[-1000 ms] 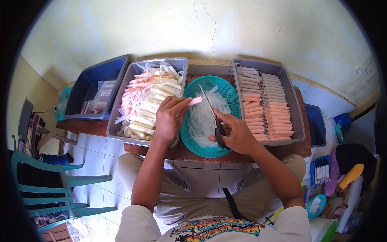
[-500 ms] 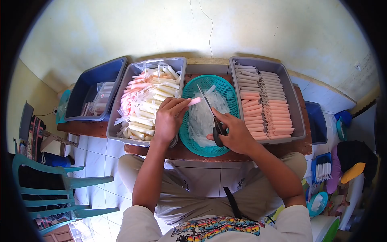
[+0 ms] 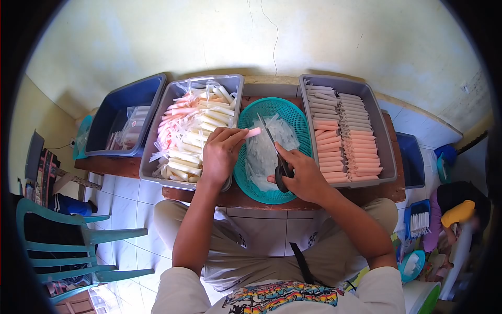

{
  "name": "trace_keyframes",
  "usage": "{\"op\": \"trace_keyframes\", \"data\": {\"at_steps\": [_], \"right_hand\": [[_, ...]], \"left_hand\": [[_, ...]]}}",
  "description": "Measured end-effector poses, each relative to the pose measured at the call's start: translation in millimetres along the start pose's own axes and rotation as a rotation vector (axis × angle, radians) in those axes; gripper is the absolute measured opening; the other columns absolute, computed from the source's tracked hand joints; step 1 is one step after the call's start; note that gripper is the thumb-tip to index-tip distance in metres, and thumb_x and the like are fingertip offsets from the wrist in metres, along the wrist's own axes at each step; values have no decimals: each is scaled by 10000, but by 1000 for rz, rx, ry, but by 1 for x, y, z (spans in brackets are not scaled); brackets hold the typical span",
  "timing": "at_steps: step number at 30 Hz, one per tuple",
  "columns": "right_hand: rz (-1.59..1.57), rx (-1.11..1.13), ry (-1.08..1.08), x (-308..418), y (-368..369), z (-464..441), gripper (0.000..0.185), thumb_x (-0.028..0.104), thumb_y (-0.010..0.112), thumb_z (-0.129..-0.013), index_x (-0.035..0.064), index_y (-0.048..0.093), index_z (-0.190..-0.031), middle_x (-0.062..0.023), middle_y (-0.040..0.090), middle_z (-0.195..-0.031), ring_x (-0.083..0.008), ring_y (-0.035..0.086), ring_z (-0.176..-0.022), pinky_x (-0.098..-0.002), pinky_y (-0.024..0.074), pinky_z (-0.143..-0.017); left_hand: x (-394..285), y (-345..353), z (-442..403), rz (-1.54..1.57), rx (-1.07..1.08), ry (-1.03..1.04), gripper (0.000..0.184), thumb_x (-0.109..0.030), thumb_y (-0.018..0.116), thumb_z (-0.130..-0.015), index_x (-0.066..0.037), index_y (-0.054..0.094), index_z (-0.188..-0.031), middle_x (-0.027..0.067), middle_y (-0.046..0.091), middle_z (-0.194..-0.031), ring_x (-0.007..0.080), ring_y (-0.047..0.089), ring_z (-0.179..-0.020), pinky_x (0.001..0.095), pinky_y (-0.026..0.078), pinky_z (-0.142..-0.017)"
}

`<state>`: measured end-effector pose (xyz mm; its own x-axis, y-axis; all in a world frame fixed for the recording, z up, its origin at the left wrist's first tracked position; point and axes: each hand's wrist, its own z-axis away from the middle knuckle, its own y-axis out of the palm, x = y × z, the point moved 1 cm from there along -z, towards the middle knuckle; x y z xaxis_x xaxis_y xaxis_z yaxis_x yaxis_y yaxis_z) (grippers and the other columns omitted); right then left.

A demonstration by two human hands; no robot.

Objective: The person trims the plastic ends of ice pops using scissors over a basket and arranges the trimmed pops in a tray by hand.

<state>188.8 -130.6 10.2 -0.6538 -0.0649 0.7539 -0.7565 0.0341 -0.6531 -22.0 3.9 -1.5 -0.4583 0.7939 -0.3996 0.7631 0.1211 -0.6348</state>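
Note:
My left hand (image 3: 222, 152) is closed around a pink plastic-wrapped stick (image 3: 253, 133), whose end pokes out toward the scissors. In my right hand (image 3: 302, 174) are black-handled scissors (image 3: 267, 128), their blades pointing up and away from me. Below both hands sits a teal mesh basket (image 3: 241, 180) holding many clear plastic scraps (image 3: 266, 162). To the left, a grey tub (image 3: 151, 133) is heaped with pink and cream sticks (image 3: 205, 118) with loose wrapper ends. Another grey tub (image 3: 386, 141) on the right has white and pink sticks (image 3: 361, 149) in neat rows.
The tubs and basket stand on a low wooden bench (image 3: 225, 199) against the wall. A dark blue tub (image 3: 99, 125) with packets is at far left, near a green plastic chair (image 3: 63, 246). Another person (image 3: 460, 201) bends at the right, beside a blue tray (image 3: 418, 217) of sticks.
My hands hold nearly the same pose, with the stick and scissors barely shifted. The person at the right has leaned, showing more of an arm and the yellow clothing.

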Motion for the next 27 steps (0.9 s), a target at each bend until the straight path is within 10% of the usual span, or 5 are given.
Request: {"op": "trace_keyframes", "data": {"at_steps": [27], "right_hand": [[269,20,170,-15,37,-20,911,200,800,-896,-3,326,-1647,-286,522,-1279,-476,659,-1087,-509,559,-957]], "left_hand": [[-3,3,-7,-20,-95,16,316,2,829,-840,-69,799,-1147,98,796,-1055,299,731,-930,412,562,-856]]}}
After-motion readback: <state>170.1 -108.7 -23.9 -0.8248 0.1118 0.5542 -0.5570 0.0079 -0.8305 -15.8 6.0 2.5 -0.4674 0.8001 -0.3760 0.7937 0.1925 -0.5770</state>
